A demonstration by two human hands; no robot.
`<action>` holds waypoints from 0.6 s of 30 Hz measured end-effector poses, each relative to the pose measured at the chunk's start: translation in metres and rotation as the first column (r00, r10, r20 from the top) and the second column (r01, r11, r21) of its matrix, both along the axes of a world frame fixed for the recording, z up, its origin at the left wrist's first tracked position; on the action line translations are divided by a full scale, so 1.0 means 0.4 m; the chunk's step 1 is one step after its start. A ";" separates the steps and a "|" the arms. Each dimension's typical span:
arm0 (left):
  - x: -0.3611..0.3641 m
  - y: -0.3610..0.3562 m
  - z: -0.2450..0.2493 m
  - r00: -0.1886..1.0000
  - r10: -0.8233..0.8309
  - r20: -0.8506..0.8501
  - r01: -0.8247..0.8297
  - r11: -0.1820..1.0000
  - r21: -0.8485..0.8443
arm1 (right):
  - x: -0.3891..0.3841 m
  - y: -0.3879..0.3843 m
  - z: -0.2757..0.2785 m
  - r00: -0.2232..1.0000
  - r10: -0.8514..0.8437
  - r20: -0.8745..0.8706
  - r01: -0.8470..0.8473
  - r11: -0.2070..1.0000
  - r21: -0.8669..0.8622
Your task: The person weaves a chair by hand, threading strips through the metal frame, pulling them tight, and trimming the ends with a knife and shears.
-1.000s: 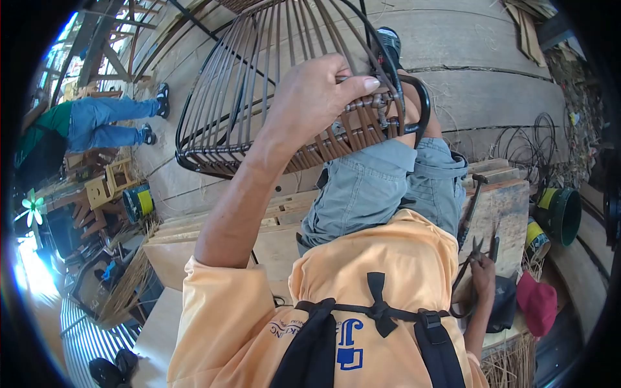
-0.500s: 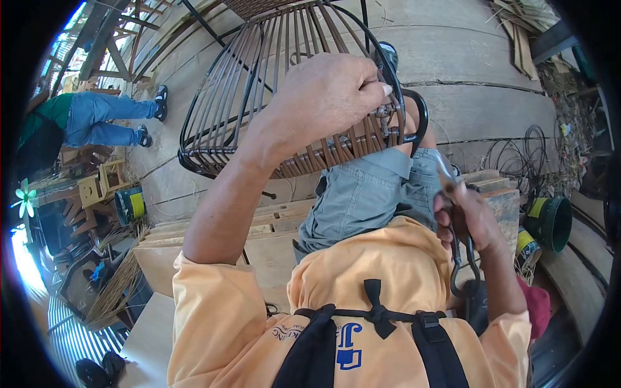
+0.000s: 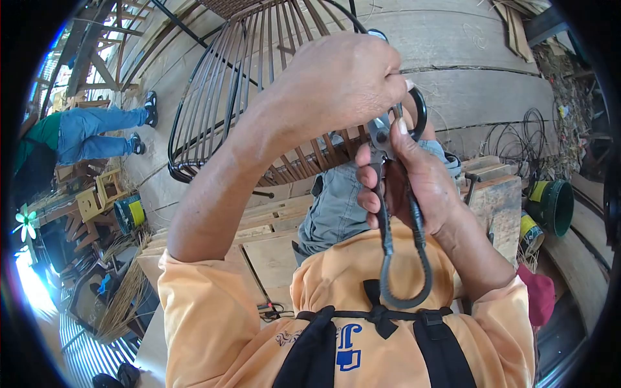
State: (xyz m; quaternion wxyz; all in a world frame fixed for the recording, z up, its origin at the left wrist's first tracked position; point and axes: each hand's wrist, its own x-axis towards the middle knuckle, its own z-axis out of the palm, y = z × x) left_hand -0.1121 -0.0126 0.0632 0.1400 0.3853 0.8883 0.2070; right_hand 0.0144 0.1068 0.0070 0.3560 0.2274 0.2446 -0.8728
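Observation:
My left hand [image 3: 352, 77] is closed in a pinch over the right end of a dark frame with brown rattan rods [image 3: 217, 90]. What lies between its fingers is hidden. My right hand [image 3: 424, 174] grips a pair of metal shears [image 3: 386, 242], with its looped handles pointing toward my chest. The blades lie just under my left fingers, beside the frame's black rounded end [image 3: 420, 113]; their tips are partly covered. The rattan frame rests across my legs, its row of wrapped strips [image 3: 304, 158] facing me.
Wooden boards [image 3: 491, 194] lie beside my legs. A green bucket [image 3: 553, 207] and coiled dark wire [image 3: 524, 139] are on the right. Another person in jeans [image 3: 100, 129] stands at the left, near a bucket with a yellow label [image 3: 129, 213] and a bundle of thin strips [image 3: 119, 294].
My right hand has brought the shears up and left, from beside my thigh to beneath my left hand. My left hand has shifted slightly right and the frame slightly left.

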 end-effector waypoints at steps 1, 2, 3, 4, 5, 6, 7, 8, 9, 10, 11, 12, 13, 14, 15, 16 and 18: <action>-0.002 0.001 0.003 0.999 -0.040 -0.026 0.040 0.999 -0.009 | -0.002 -0.013 0.013 0.999 -0.045 0.001 0.045 0.998 0.046; -0.004 -0.003 0.006 0.996 -0.070 -0.047 0.069 0.997 -0.022 | -0.003 -0.028 0.023 0.997 -0.080 0.005 0.079 0.993 0.089; -0.017 -0.002 0.006 0.974 -0.197 -0.115 0.178 0.972 -0.157 | -0.002 -0.045 0.031 0.995 -0.102 0.015 0.099 0.987 0.125; -0.038 0.006 0.007 0.933 -0.328 -0.147 0.274 0.915 -0.297 | 0.003 -0.060 0.035 0.990 -0.136 -0.021 0.138 0.970 0.200; -0.051 0.002 0.004 0.912 -0.387 -0.137 0.320 0.880 -0.352 | 0.008 -0.056 0.025 0.993 -0.119 0.006 0.115 0.969 0.220; -0.056 -0.002 0.007 0.908 -0.399 -0.127 0.334 0.873 -0.355 | 0.010 -0.054 0.009 0.989 -0.139 -0.056 0.147 0.973 0.179; -0.065 -0.012 0.010 0.898 -0.421 -0.127 0.354 0.864 -0.358 | 0.012 -0.048 -0.005 0.977 -0.175 -0.120 0.192 0.971 0.144; -0.073 -0.014 0.013 0.897 -0.421 -0.133 0.358 0.870 -0.340 | 0.008 -0.035 -0.020 0.982 -0.118 -0.144 0.148 0.966 0.213; -0.072 -0.012 0.018 0.893 -0.421 -0.159 0.360 0.880 -0.309 | 0.010 -0.023 -0.019 0.984 -0.098 -0.151 0.129 0.968 0.215; -0.075 -0.007 0.027 0.885 -0.425 -0.190 0.370 0.889 -0.269 | 0.014 -0.013 -0.012 0.983 -0.090 -0.161 0.126 0.965 0.229; -0.071 0.010 0.038 0.873 -0.429 -0.232 0.387 0.899 -0.204 | 0.023 0.005 -0.006 0.981 -0.096 -0.168 0.138 0.957 0.255; -0.061 0.041 0.051 0.855 -0.435 -0.281 0.424 0.900 -0.101 | 0.031 0.013 -0.016 0.966 -0.169 -0.196 0.208 0.958 0.199; -0.038 0.082 0.058 0.833 -0.443 -0.332 0.478 0.878 0.029 | 0.038 0.029 -0.031 0.947 -0.231 -0.224 0.264 0.955 0.133; 0.001 0.138 0.062 0.815 -0.455 -0.359 0.538 0.824 0.177 | 0.052 0.052 -0.042 0.932 -0.282 -0.226 0.321 0.934 0.158; 0.059 0.205 0.061 0.795 -0.473 -0.380 0.594 0.735 0.328 | 0.068 0.073 -0.050 0.915 -0.331 -0.231 0.375 0.909 0.184; 0.130 0.275 0.058 0.769 -0.494 -0.405 0.638 0.624 0.451 | 0.092 0.096 -0.080 0.900 -0.381 -0.213 0.426 0.871 0.245; 0.300 0.414 0.075 0.694 -0.498 -0.520 0.703 0.313 0.639 | 0.113 0.160 -0.085 0.885 -0.439 -0.154 0.457 0.882 0.112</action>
